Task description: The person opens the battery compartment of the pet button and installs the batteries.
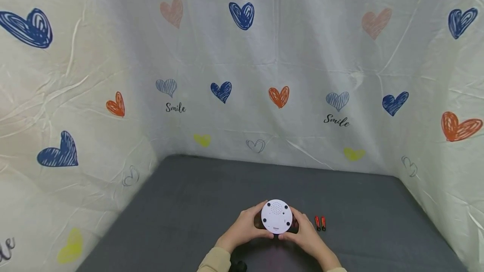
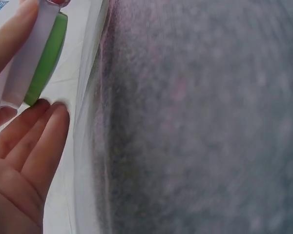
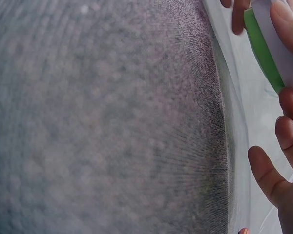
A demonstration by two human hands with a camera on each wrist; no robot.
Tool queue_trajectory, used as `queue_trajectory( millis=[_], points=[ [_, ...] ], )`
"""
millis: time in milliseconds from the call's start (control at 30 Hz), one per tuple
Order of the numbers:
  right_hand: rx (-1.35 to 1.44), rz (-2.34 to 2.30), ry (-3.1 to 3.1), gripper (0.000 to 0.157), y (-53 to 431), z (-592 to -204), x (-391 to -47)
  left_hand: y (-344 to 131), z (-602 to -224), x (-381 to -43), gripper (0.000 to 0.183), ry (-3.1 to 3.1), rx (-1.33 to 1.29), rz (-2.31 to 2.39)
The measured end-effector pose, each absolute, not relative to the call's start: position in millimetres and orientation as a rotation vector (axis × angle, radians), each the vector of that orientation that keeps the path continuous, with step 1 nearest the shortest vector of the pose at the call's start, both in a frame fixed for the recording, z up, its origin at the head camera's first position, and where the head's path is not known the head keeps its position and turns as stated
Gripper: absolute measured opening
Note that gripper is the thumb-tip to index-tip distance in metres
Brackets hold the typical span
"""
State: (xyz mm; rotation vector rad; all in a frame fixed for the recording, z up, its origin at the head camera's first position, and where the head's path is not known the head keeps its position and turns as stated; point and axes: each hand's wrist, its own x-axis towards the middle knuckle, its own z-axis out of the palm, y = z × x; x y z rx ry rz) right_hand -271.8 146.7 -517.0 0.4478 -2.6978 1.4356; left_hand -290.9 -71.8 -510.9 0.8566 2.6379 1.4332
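Observation:
Both hands hold a round white device (image 1: 277, 221) above the dark table, one at each side. Its flat face, seen in the head view, has small dark feet near the edge and a cluster of tiny holes. My left hand (image 1: 245, 226) grips the left edge between thumb and fingers, and my right hand (image 1: 305, 236) grips the right edge likewise. From the wrist views the device shows a white side and a green part (image 2: 49, 56) on the face turned away from the white one. In the right wrist view, some fingers (image 3: 266, 173) stand off the green part (image 3: 261, 51).
Two red-and-black batteries (image 1: 320, 223) lie side by side on the dark grey table (image 1: 211, 192), right of the right hand. A small black object (image 1: 239, 266) sits at the bottom edge by the left sleeve. White curtains (image 1: 257, 53) with printed hearts enclose the table.

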Motion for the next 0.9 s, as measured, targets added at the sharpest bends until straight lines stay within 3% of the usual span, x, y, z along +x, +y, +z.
queue_trajectory(
  millis=[500, 900],
  points=[
    [0.566, 1.49, -2.687, 0.085, 149, -520, -272, -70, -525, -291, 0.089, 2.416, 0.866, 1.689],
    [0.645, 1.464, -2.682, 0.082, 147, -522, -275, -69, -533, -292, 0.099, 2.287, 0.818, 1.824]
  ],
)
